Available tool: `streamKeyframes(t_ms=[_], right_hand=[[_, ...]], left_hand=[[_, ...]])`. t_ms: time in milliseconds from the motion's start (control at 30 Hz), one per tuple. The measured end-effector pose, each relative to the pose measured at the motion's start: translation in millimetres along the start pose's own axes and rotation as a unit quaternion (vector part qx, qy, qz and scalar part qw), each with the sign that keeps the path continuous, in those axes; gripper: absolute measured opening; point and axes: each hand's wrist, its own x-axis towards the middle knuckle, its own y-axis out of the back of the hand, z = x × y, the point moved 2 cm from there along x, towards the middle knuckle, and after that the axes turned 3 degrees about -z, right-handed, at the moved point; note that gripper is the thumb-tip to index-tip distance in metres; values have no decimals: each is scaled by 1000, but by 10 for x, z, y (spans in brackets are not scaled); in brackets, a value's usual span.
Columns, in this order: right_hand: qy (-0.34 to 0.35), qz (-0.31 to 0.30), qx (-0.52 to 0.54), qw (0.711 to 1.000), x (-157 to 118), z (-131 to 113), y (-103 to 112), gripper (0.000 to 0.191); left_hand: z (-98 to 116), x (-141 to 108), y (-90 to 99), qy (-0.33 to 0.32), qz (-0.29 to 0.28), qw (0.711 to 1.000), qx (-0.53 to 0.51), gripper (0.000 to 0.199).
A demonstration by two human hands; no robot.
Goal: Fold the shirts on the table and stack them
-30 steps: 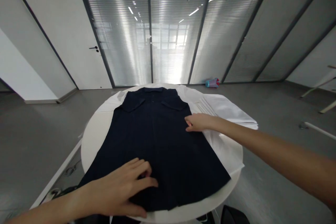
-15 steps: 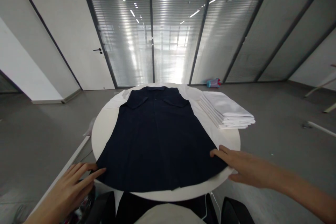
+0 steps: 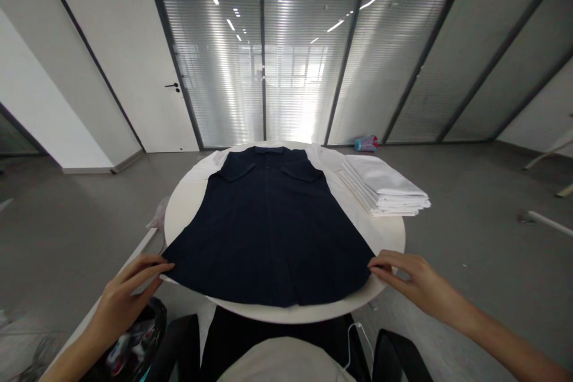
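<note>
A dark navy shirt (image 3: 264, 227) lies spread on a round white table (image 3: 183, 206), its collar at the far side and its hem towards me. Near the collar, its short sleeves look folded inwards. My left hand (image 3: 132, 286) pinches the hem's left corner at the table's edge. At the opposite corner, my right hand (image 3: 405, 274) has thumb and fingers closed on the hem. White cloth (image 3: 353, 212) shows from under the shirt on the right and at the far side.
A stack of folded white cloths (image 3: 389, 188) stands at the table's right rear. Below left is a black-lined bin (image 3: 143, 334) with litter. Chair armrests (image 3: 176, 346) flank my lap. A blue and red basket-like object (image 3: 366, 143) lies on the floor by the glass wall.
Both hands have closed on the hem corners. The hem has drawn up slightly from the near edge, and the left corner has risen a little.
</note>
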Motion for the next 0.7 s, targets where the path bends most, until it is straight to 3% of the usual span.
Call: streamKeyframes(t_ms=[133,267,500,700], right_hand=[[-15,-84,26,996,2,-47,-69,36],[-25,-86,54,995,23,14,-73,35],[-52,-88,137,985,-2,139,-10,46],[-10,-140,141,980,-36,258,-64,38]], left_hand=[[-38,-82,-39,0,-24,1000,12,25],[-59,-138,-47,-22,-31,999,9,23],[-168,-149,75,-4,-87,995,-43,25],[-203,-179,139,-1,-94,993,-67,28]])
